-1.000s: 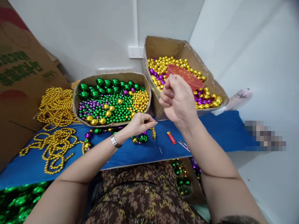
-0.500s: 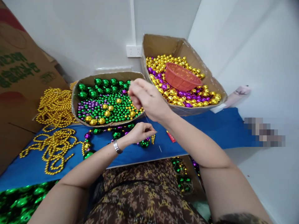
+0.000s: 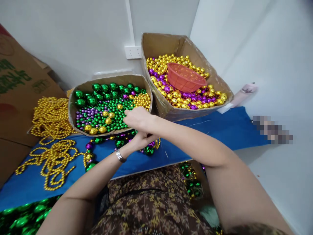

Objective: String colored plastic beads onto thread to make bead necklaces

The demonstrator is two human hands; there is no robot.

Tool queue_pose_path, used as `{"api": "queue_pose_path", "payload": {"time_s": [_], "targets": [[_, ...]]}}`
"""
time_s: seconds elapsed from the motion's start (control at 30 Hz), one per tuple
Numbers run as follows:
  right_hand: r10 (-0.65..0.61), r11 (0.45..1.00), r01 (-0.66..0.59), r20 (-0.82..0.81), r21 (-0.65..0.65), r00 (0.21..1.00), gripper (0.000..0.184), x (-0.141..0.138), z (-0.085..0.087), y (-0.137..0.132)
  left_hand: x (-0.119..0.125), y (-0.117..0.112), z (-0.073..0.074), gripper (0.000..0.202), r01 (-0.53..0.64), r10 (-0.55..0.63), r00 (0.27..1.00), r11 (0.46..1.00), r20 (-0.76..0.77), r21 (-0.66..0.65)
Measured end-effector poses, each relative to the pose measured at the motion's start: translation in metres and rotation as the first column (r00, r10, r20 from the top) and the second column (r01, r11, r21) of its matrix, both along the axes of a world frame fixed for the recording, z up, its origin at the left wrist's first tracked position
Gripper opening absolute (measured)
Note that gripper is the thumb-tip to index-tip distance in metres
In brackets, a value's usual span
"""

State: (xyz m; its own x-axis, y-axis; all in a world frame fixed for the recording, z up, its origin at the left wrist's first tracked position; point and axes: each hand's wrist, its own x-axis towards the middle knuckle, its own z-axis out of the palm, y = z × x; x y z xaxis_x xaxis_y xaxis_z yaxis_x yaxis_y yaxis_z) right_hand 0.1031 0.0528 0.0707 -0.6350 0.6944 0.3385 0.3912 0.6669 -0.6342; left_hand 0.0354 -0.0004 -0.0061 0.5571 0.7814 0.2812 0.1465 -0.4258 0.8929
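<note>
My right hand (image 3: 139,119), its fingers curled closed, is over the front right part of the bead box (image 3: 73,121), which holds green, purple and gold beads. Whatever it pinches is hidden. My left hand (image 3: 140,141), with a metal watch on the wrist, is just below it, near the box's front edge. Its fingers are bent together and partly covered by my right wrist, so what they hold does not show. A strand of mixed beads (image 3: 119,143) in green, purple and gold lies on the blue table cloth (image 3: 137,164), behind and beside my left hand.
A taller carton (image 3: 168,109) of gold and purple beads holds a red plastic basket (image 3: 186,78). Gold bead chains (image 3: 52,160) lie at left beside a large cardboard box (image 3: 14,78). A thin white stick (image 3: 166,154) is near the table edge. Green balls (image 3: 26,217) show lower left.
My right hand has come down and left, from above the box's right rim to over its front right part and close to my left hand. The view has shifted slightly.
</note>
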Motion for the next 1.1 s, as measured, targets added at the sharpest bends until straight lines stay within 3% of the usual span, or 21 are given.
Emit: {"api": "queue_pose_path", "payload": {"time_s": [0.07, 0.17, 0.27, 0.37, 0.43, 0.5, 0.63, 0.77, 0.83, 0.93, 1.03, 1.1], "targets": [[-0.091, 0.981, 0.059, 0.171, 0.182, 0.981, 0.007, 0.031, 0.006, -0.017, -0.002, 0.0, 0.001, 0.031, -0.053, 0.054, 0.998, 0.998, 0.027, -0.037], [-0.238, 0.94, 0.199, 0.115, 0.277, 0.965, 0.022, 0.079, -0.002, -0.046, -0.007, -0.001, 0.005, 0.034, -0.105, 0.109, 0.993, 0.99, 0.038, -0.096], [-0.283, 0.95, 0.287, -0.046, 0.124, 0.958, 0.02, 0.105, -0.033, -0.069, -0.01, -0.003, 0.01, 0.036, -0.144, 0.151, 0.987, 0.98, 0.046, -0.14], [-0.3, 0.945, 0.281, -0.095, -0.168, 0.949, 0.024, 0.108, -0.066, -0.084, -0.011, -0.004, 0.012, 0.035, -0.161, 0.175, 0.983, 0.969, 0.062, -0.188], [-0.321, 0.923, 0.282, -0.117, -0.261, 0.94, 0.022, 0.105, -0.076, -0.088, -0.011, -0.005, 0.012, 0.035, -0.165, 0.189, 0.979, 0.957, 0.082, -0.239], [-0.352, 0.92, 0.321, -0.112, -0.223, 0.929, 0.02, 0.105, -0.077, -0.087, -0.011, -0.005, 0.011, 0.035, -0.158, 0.196, 0.977, 0.936, 0.091, -0.316], [-0.371, 0.928, 0.372, -0.072, -0.011, 0.926, 0.022, 0.11, -0.066, -0.085, -0.015, -0.005, 0.008, 0.033, -0.092, 0.165, 0.98, 0.87, 0.11, -0.484], [-0.353, 0.929, 0.357, -0.053, 0.101, 0.934, 0.023, 0.109, -0.065, -0.096, -0.019, -0.003, 0.0, 0.029, -0.047, 0.178, 0.968, 0.823, 0.178, -0.567], [-0.282, 0.954, 0.283, -0.028, 0.095, 0.959, 0.023, 0.107, -0.067, -0.103, -0.021, -0.003, -0.002, 0.028, -0.048, 0.199, 0.957, 0.824, 0.21, -0.564], [-0.176, 0.984, 0.176, -0.007, -0.014, 0.984, 0.022, 0.11, -0.068, -0.102, -0.022, -0.007, -0.003, 0.027, -0.048, 0.194, 0.956, 0.842, 0.219, -0.537], [-0.27, 0.954, 0.257, -0.064, -0.155, 0.961, 0.022, 0.114, -0.066, -0.087, -0.021, -0.013, 0.0, 0.027, -0.02, 0.152, 0.967, 0.845, 0.205, -0.534], [-0.266, 0.948, 0.246, -0.079, -0.2, 0.961, 0.033, 0.115, -0.066, -0.074, -0.022, -0.018, 0.002, 0.03, 0.014, 0.107, 0.975, 0.845, 0.195, -0.535]]}}
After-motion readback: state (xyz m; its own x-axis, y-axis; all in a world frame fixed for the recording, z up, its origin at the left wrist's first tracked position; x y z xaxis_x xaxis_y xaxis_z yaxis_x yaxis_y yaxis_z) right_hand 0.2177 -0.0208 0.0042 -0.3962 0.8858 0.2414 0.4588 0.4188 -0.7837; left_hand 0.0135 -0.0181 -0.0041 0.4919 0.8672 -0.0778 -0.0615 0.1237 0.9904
